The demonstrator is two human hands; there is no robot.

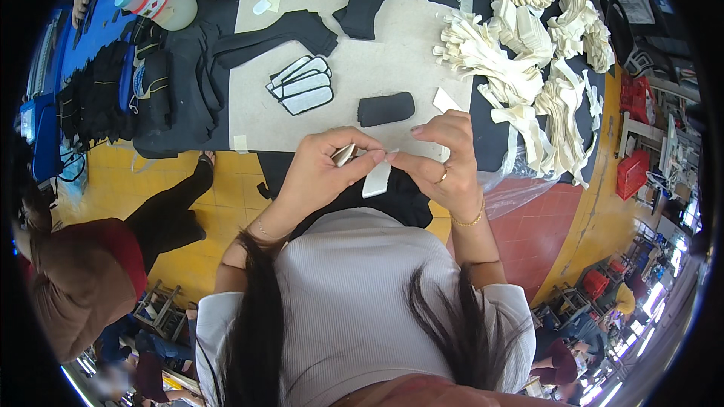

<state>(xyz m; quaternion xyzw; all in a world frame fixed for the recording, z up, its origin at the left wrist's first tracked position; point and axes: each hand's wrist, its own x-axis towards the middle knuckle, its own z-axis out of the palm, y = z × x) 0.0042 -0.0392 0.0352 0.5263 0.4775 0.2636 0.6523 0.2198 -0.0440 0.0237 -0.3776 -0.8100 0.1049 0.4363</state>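
My left hand (326, 163) is closed on a small folded bundle of cream strips (345, 154) in front of my chest. Its thumb and finger meet the fingertips of my right hand (446, 157), which pinch at the upper end of a short white strip (376, 182) hanging between the hands. The exact grip point is small and partly hidden. Just beyond my hands lies a stack of black fabric pieces (385, 108) with a rounded end. Left of it, several pale rounded pieces with black edges (302, 86) are fanned out. A cream scrap (446, 100) lies near my right hand.
Heaps of cream strips (520, 53) cover the table's right side. Black fabric pieces (185, 79) and a capped bottle (156, 3) are at the left. A beige sheet (256, 117) lies under the work. Clear plastic (520, 190) hangs over the right edge. Another person (90, 279) is at left.
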